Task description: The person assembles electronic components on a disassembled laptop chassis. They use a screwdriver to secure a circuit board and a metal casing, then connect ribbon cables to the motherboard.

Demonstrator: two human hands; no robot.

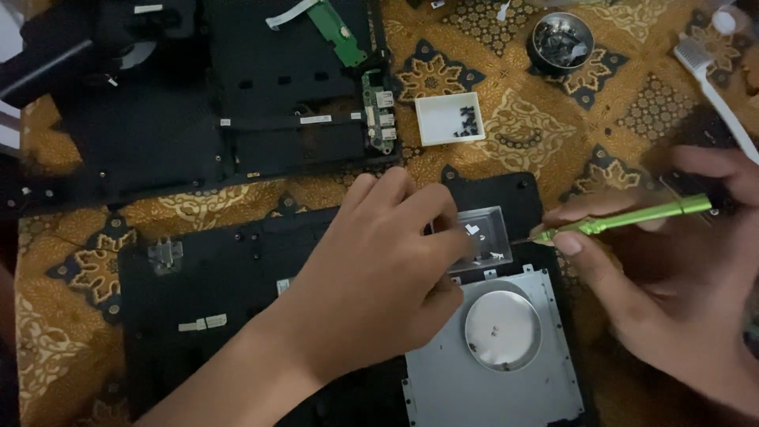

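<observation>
Screwdriver (624,220) pinched in right hand (672,285) fingers — left hand (379,269) fingers grasp clear tray (482,237).

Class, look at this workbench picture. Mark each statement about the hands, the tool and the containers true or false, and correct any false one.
1. The right hand holds a green screwdriver. True.
2. The left hand holds a white brush. False: it rests on a small clear plastic tray; the white brush lies untouched at the far right.
3. The square white tray holds small dark screws. True.
4. The round metal bowl is empty. False: it holds dark small parts.
</observation>
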